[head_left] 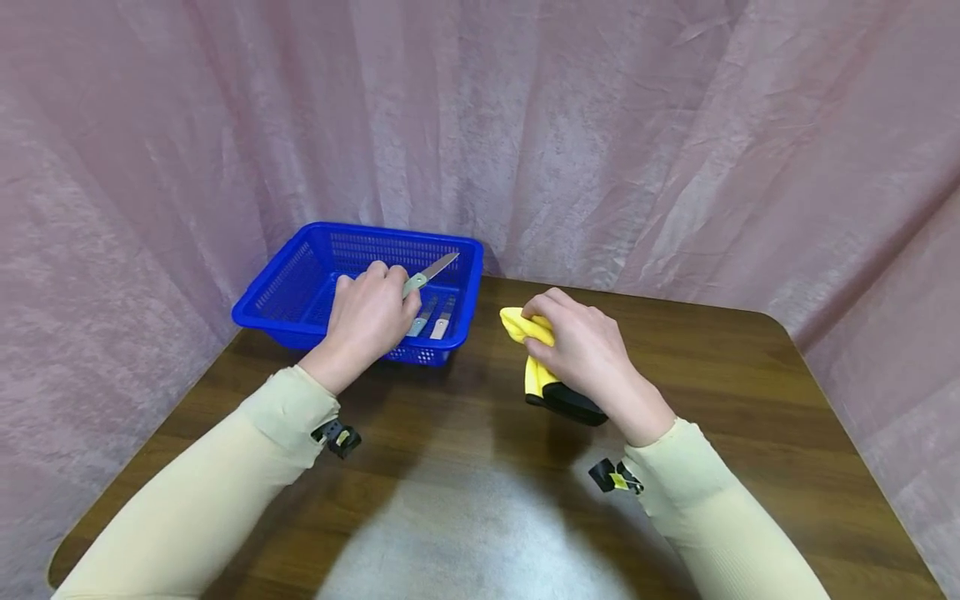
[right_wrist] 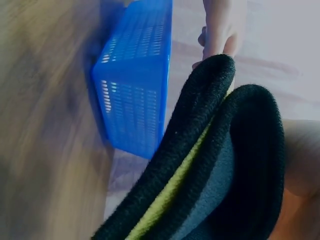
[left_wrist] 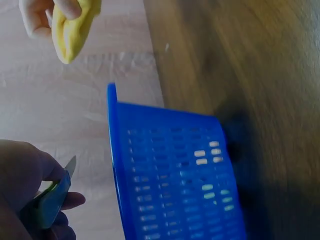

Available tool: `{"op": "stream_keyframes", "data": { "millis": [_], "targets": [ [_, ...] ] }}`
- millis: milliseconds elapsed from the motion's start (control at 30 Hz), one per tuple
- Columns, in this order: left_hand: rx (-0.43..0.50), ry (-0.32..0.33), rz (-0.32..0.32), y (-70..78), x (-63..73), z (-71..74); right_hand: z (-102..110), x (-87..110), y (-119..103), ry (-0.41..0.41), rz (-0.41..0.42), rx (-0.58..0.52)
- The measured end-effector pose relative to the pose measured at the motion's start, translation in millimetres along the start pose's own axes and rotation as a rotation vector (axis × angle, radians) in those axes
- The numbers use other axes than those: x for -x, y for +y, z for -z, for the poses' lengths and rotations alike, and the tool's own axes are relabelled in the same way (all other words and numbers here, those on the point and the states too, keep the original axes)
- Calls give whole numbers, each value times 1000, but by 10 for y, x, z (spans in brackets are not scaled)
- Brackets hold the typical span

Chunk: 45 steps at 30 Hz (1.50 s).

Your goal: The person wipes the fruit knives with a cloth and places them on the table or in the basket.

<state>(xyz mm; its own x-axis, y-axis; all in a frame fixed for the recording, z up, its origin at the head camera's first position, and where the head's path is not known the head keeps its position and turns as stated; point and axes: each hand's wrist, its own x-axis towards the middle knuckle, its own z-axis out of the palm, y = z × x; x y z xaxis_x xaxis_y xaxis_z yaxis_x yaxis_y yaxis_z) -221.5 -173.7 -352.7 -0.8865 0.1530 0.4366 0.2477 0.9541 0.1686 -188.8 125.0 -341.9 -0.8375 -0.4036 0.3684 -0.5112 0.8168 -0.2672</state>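
My left hand (head_left: pixel 370 312) grips a small knife (head_left: pixel 415 284) by its pale green handle, over the right part of a blue plastic basket (head_left: pixel 468 287). The blade points up and away to the right. In the left wrist view, fingers curl round the knife handle (left_wrist: pixel 53 200). Two more knives lie in the basket, one with a light blue handle (head_left: pixel 417 327) and one with a pale pink handle (head_left: pixel 439 329). Right of the basket, my right hand (head_left: pixel 585 343) pinches a yellow cloth (head_left: pixel 535 375) with a black underside, folded and held above the table. The cloth (right_wrist: pixel 200 165) fills much of the right wrist view.
A brown wooden table (head_left: pixel 712 375) carries the basket at its back left. Pink curtains (head_left: pixel 562 150) hang behind the table and along both sides. Small black devices, such as the right one (head_left: pixel 615 477), are worn at both wrists.
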Motion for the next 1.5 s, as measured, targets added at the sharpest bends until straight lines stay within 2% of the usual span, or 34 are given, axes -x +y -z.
{"op": "stream_keyframes", "data": {
  "millis": [200, 533, 633, 833, 1133, 1367, 1500],
  "targets": [
    [-31, -25, 19, -104, -113, -7, -48, -148, -77, -1, 8, -2],
    [-60, -108, 47, -202, -271, -40, -141, -340, -164, -9, -6, -3],
    [-70, -161, 65, -240, -336, -91, -163, -369, -176, -10, -10, -10],
    [-87, -311, 139, -322, -461, -199, -221, -392, -165, -10, -30, -20],
    [-74, -510, 232, -390, -498, -333, -277, -321, -158, -22, -41, -34],
    [-74, -605, 287, -397, -508, -460, -294, -272, -138, -31, -54, -31],
    [-72, -654, 290, -380, -499, -455, -301, -242, -123, -33, -55, -25]
  ]
}}
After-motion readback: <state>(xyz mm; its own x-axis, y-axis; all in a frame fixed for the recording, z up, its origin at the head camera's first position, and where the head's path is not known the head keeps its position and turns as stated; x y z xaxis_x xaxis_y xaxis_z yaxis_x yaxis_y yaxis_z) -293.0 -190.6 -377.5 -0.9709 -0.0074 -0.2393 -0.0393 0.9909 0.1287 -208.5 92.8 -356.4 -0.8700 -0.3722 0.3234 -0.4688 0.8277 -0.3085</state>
